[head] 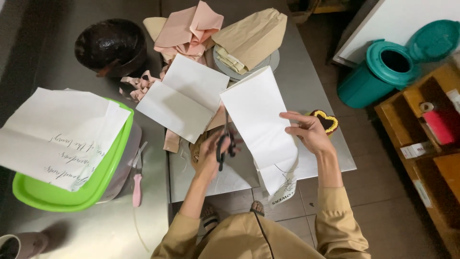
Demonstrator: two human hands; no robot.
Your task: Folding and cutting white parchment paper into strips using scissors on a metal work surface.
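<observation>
The person's left hand [211, 156] is closed through the handles of a pair of black scissors [224, 144], blades pointing toward twelve o'clock at the lower edge of a long white sheet of paper [258, 124]. The right hand [309, 132], at three o'clock of that sheet, pinches its right edge between thumb and fingers, the other fingers loosely spread.

At ten o'clock of the scissors lies a folded white sheet [184, 98], overlapping pink paper scraps [141, 86]. Further toward twelve o'clock sit crumpled pink paper [189, 29] and a tan paper bag [254, 36] resting on a round grey plate [273, 60]. A dark round bowl [110, 45] stands at eleven o'clock. At nine o'clock a green-lidded tub [72, 196] carries a large white sheet with script [57, 136]; a pink-handled tool [137, 184] lies just beside it. A small dark heart-shaped piece with yellow trim [328, 120] peeks out behind the right hand.

Everything rests on a steel table [96, 230]. The floor is tiled; at two o'clock stands a teal bin [373, 76] with its lid open, and at three o'clock a wooden shelf [431, 158].
</observation>
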